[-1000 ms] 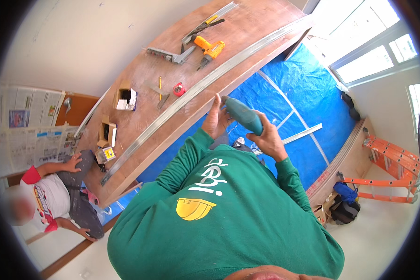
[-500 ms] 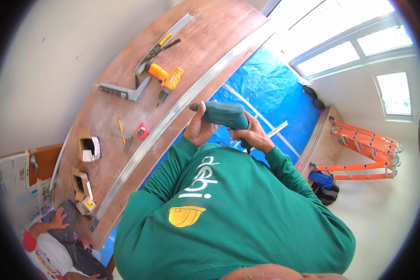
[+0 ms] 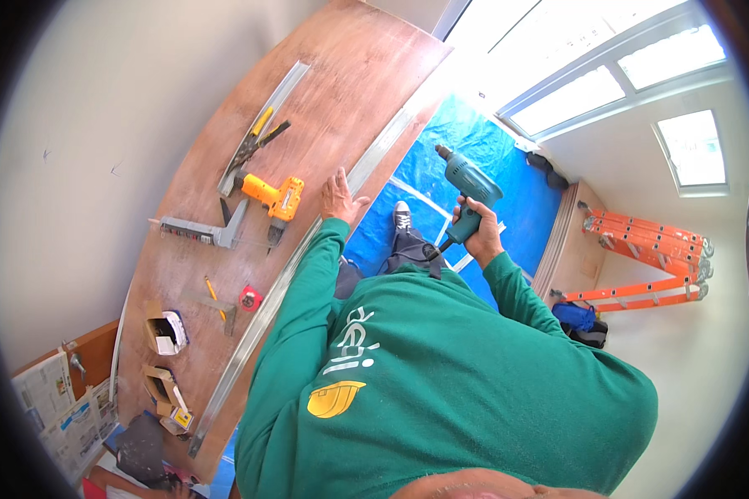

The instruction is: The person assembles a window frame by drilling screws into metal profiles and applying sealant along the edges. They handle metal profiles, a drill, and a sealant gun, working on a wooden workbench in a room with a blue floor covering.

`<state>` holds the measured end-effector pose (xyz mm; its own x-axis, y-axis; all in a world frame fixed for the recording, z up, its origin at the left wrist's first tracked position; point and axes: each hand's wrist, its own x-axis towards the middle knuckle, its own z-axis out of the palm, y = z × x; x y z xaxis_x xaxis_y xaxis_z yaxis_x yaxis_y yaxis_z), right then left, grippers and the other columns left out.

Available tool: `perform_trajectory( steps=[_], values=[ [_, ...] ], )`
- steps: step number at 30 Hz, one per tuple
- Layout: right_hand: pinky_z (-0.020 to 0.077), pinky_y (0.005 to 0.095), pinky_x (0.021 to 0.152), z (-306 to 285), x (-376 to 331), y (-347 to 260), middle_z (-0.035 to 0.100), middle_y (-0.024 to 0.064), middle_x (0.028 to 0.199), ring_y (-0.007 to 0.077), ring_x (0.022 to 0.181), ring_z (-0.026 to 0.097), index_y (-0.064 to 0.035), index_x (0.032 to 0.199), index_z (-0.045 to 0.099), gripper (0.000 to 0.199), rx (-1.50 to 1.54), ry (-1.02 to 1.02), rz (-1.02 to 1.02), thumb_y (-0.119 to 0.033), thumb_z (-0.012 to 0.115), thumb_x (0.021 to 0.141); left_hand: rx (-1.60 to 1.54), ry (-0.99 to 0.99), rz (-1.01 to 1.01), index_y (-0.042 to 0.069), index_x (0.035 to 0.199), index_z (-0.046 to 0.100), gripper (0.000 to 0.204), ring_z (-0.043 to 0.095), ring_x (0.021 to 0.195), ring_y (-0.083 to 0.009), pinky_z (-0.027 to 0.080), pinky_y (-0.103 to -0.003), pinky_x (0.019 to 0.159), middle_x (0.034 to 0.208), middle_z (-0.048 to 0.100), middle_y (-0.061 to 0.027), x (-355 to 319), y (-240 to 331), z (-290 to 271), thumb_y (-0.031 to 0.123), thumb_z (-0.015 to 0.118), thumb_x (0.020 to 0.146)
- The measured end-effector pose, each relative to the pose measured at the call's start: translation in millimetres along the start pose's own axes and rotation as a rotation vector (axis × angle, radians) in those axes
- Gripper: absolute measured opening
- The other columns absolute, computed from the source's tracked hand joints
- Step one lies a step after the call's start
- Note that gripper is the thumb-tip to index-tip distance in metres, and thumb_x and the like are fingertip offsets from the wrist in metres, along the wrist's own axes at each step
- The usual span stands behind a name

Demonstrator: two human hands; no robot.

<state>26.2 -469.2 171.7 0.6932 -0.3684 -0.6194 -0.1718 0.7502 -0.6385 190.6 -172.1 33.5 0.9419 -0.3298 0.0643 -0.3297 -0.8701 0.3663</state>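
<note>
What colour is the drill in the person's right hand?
Teal green drill, gripped by the right hand; the head view shows it.

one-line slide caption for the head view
Right hand grips a teal drill; left hand rests on a metal strip along the wooden table.

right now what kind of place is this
Probably a room under renovation: a plywood workbench with tools, blue tarp on the floor, an orange ladder, and a teal drill in the right hand.

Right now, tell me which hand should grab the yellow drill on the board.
Left, probably. The left hand rests open at the wooden board's edge, close to the yellow drill. The right hand is occupied gripping the teal drill out over the blue tarp.
</note>
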Motion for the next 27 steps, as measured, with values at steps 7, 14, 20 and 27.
perform_trajectory(
  steps=[7, 14, 20, 27],
  values=[
    [0.0617, 0.0407, 0.080, -43.8, 78.1, -19.3, 0.074, 0.0084, 0.115, 0.0215, 0.092, 0.071, -0.0013, 0.136, 0.063, 0.042, 0.056, -0.090, 0.215, -0.016, 0.073, 0.098, 0.044, -0.281, -0.005, 0.005, 0.127, 0.056, 0.065, 0.061, 0.122, -0.0412, 0.054, -0.053, 0.104, 0.129, 0.057, -0.0178, 36.1, -11.2, 6.2, 0.037, 0.090, 0.082],
    [0.0616, 0.0405, 0.082, -25.8, 155.3, -28.0, 0.073, 0.0075, 0.106, 0.0211, 0.092, 0.072, -0.0004, 0.129, 0.070, 0.036, 0.030, -0.289, 0.507, -0.017, 0.075, 0.097, 0.069, -0.321, -0.121, 0.004, 0.126, 0.053, 0.059, 0.059, 0.122, -0.0443, 0.051, -0.056, 0.104, 0.126, 0.057, -0.0204, 18.3, 11.4, -83.4, 0.022, 0.087, 0.081],
    [0.0606, 0.0393, 0.084, 51.9, 239.5, 7.7, 0.076, 0.0096, 0.107, 0.0218, 0.093, 0.072, -0.0011, 0.127, 0.071, 0.033, -0.077, -0.531, 0.628, -0.018, 0.072, 0.099, 0.152, -0.320, -0.265, 0.003, 0.136, 0.053, 0.065, 0.059, 0.126, -0.0426, 0.053, -0.052, 0.105, 0.131, 0.057, -0.0191, 7.8, 40.0, -140.0, 0.018, 0.086, 0.082],
    [0.0615, 0.0380, 0.074, 196.9, 285.2, 93.6, 0.075, 0.0070, 0.098, 0.0199, 0.082, 0.071, -0.0108, 0.121, 0.071, 0.034, -0.124, -0.676, 0.577, -0.041, 0.075, 0.105, 0.106, -0.201, -0.397, 0.004, 0.133, 0.058, 0.060, 0.059, 0.126, -0.0410, 0.052, -0.051, 0.106, 0.128, 0.060, -0.0173, -11.7, 64.3, -167.8, 0.016, 0.087, 0.081]
  ],
)
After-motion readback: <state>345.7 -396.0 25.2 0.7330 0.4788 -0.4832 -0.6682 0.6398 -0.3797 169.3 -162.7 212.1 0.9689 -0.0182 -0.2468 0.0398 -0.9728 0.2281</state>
